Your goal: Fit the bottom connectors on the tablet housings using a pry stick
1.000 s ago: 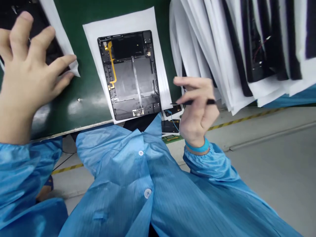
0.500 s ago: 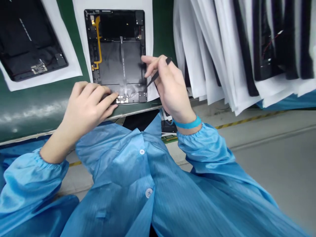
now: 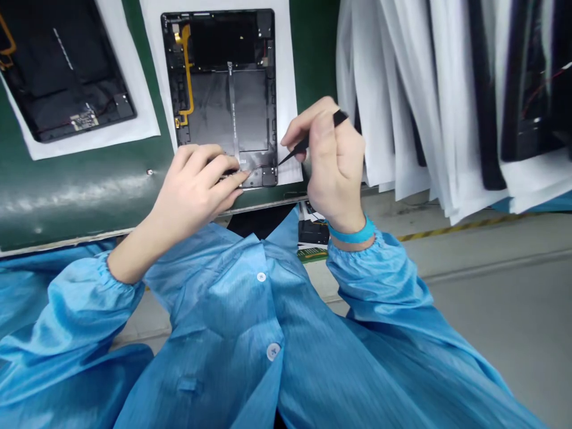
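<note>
A black tablet back housing [image 3: 218, 98] with a yellow flex cable lies on a white sheet [image 3: 288, 89]. My left hand [image 3: 196, 185] rests on its lower edge, the fingertips beside a thin dark wire [image 3: 259, 170]. My right hand [image 3: 333, 161] grips black tweezers [image 3: 313, 137], their tip close to that wire at the housing's lower right. A teal strap [image 3: 353, 232] circles my right wrist. The fingers of my left hand hide part of the housing's lower edge. Blue smock sleeves cover both forearms.
A second black tablet housing [image 3: 62, 74] lies on white paper at the left of the green bench [image 3: 75, 199]. Paper-wrapped tablets [image 3: 424, 89] hang in a row at the right. Small black parts and a green board [image 3: 310, 241] sit below the bench edge.
My left hand has moved from the far left onto the housing's lower edge. My right hand and tweezers have shifted toward the wire. The view has steadied, with the second housing now fully visible.
</note>
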Demonstrator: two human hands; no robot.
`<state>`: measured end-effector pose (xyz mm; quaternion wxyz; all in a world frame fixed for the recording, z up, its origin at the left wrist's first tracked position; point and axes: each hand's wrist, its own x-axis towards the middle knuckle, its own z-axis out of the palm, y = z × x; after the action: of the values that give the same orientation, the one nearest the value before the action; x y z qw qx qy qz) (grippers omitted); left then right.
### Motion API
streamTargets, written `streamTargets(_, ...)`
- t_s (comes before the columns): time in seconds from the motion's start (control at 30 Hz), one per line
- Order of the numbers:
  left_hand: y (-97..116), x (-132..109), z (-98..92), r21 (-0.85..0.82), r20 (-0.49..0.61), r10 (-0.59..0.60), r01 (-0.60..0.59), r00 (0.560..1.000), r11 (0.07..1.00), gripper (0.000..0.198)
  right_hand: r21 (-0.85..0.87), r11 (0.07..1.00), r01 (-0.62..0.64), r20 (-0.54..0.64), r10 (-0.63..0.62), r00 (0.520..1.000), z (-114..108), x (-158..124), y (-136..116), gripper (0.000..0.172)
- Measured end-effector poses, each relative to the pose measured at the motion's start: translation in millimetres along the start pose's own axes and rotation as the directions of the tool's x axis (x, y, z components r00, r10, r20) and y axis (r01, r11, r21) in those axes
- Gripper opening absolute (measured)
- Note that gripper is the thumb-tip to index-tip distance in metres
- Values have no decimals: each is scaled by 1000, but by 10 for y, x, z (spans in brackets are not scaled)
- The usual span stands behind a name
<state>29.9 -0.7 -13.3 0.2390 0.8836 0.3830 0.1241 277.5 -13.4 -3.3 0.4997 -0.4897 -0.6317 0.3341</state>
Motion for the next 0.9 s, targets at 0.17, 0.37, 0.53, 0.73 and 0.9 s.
streamTargets(0.17,-2,27,-76,-135,66,-53,62,996,989,32,-74,991,-115,76,120,990,-38,-65,128,54)
streamTargets(0.37,9,85,-141,-327,67,-146,160,987,931,35,-85,987,-136,163,149,975,-50,-63,224,44)
streamTargets(0.53,-30,99,-191,-108,153,24,-7,988,994,37,-274,960,60,242,9,970,-43,-4,288,50)
streamTargets(0.73,-87,46,-177,180,112,176,-194,978,964,33,-418,882,217,281,-101,954,-132,2,280,57)
streamTargets(0.9,-137,2,-216,328,112,298,-318,948,889,36,-369,920,130,132,-86,987,-11,-72,165,55)
